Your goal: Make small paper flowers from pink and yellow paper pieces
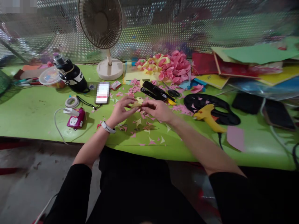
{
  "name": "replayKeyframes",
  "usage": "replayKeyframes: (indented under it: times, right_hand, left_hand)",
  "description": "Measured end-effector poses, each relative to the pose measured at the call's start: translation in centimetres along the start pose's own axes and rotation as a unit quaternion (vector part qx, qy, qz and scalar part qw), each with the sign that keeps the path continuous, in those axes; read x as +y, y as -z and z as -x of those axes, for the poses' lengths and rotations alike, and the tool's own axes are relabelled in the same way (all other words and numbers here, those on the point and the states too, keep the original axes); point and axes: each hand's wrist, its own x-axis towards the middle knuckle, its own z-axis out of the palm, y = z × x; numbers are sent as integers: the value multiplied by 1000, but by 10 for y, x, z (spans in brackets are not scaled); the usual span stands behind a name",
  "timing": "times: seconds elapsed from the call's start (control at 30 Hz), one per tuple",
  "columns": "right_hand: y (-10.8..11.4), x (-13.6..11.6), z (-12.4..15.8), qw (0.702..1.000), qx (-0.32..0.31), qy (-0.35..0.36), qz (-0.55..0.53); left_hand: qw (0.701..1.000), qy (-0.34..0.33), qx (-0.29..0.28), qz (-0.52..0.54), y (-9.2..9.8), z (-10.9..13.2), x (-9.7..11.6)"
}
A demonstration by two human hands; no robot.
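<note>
Between my two hands is a small piece of yellow paper, pinched at the fingertips just above the green table. My left hand, with a white band at the wrist, grips its left side between thumb and fingers. On the other side, my right hand closes thumb and fingertips on the paper. Pink and yellow paper scraps lie scattered beneath. Just beyond my right hand rest a black stapler and dark scissors. A heap of pink paper petals sits behind them, next to yellow-and-pink paper flowers.
A fan and a tilted black bottle stand at the back left. Nearer are a phone, a tape roll and a purple power adapter. On the right lie a yellow glue gun and stacked coloured paper.
</note>
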Motion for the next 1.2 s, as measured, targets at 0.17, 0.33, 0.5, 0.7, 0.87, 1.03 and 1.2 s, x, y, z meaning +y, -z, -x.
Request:
replayKeyframes:
  times: [0.17, 0.33, 0.5, 0.7, 0.87, 1.03, 1.2]
  right_hand:
    - [-2, 3, 1, 998, -3, -1, -57]
    - [11, -5, -4, 997, 73, -18, 13]
    - [8, -10, -5, 994, -16, -93, -60]
    - [-3, -1, -4, 984, -45, -88, -150]
    - [0, 4, -5, 983, 27, -48, -175]
    - [-12, 5, -4, 976, 81, -30, -199]
    - [24, 2, -8, 993, 111, -15, -47]
  left_hand:
    - [971, 135, -23, 198, -5, 0, -9]
    - [964, 128, 33, 232, -6, -2, -13]
    - [977, 45, 45, 203, -12, 1, -11]
    - [978, -1, 9, 208, -21, 7, -16]
    - [976, 37, 102, 190, -16, 4, -3]
    - [955, 171, 23, 241, -16, 4, -3]
    - [940, 213, 47, 263, -16, 5, -12]
